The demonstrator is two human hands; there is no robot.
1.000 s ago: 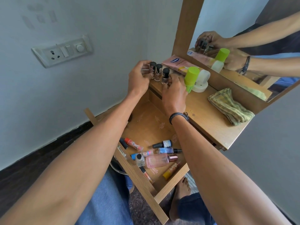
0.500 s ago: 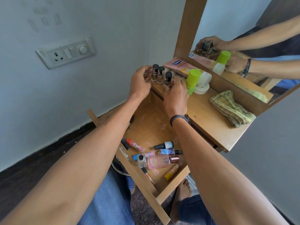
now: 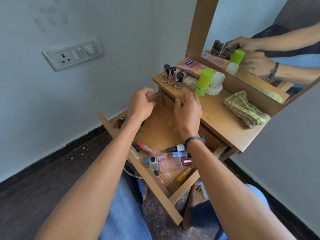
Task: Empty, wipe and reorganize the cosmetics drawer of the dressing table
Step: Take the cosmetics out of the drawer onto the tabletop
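Observation:
Three nail polish bottles [image 3: 171,75] with black caps stand in a row at the left end of the dressing table top [image 3: 220,115]. Both hands hover below them, over the back of the pulled-out wooden drawer [image 3: 156,134]. My left hand [image 3: 141,103] and my right hand [image 3: 187,108] hold nothing, fingers loosely curled. At the drawer's front lie several cosmetics: a pink perfume bottle [image 3: 171,164], a small clear bottle [image 3: 153,163], a dark nail polish [image 3: 174,148], a blue bottle [image 3: 180,154], a red-capped tube [image 3: 145,148] and a yellow tube [image 3: 184,174].
On the table top lie a pink lotion tube [image 3: 190,65], a green-capped bottle [image 3: 204,82], a white jar [image 3: 215,84] and a folded green cloth [image 3: 245,109]. The mirror [image 3: 259,32] stands behind. A wall socket [image 3: 72,53] is at the left. My knees and bare foot are under the drawer.
Both hands let go of the three nail polish bottles on the table top and drew back toward me, down over the drawer.

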